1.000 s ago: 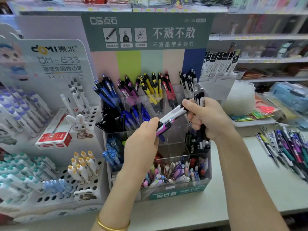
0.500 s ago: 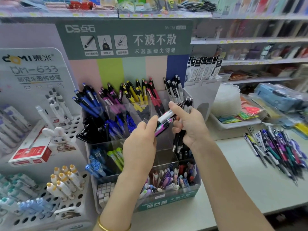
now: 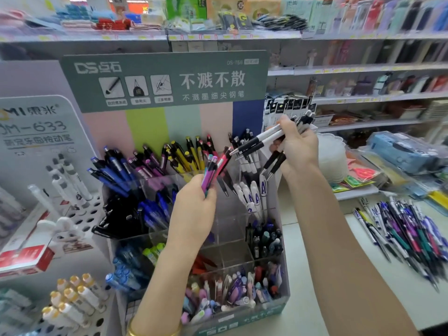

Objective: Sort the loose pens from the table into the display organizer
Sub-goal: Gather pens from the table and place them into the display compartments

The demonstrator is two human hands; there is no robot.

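In the centre of the frame the left hand (image 3: 194, 209) is raised in front of the clear plastic display organizer with stepped compartments (image 3: 232, 229). Its fingers are curled round a small bundle of purple, teal and red pens (image 3: 211, 172). These pens point up and a little to the right, and their tops stand before the back row of the organizer. A thin gold bracelet (image 3: 155, 332) sits on this wrist at the lower edge of the frame.

Right of centre and higher, the right hand (image 3: 300, 151) grips a bunch of white pens with black grips (image 3: 263, 139). Thumb and fingers are closed on them. Most tips point left and down toward the other bundle, and two pens hang below the palm. The two bundles come very close, but I cannot tell whether they touch.

The back row of the organizer holds blue pens (image 3: 114, 166) at the left, then purple, yellow and red ones. At the right of the frame a heap of loose mixed pens (image 3: 407, 236) lies on the white table (image 3: 426, 304), well apart from the organizer.
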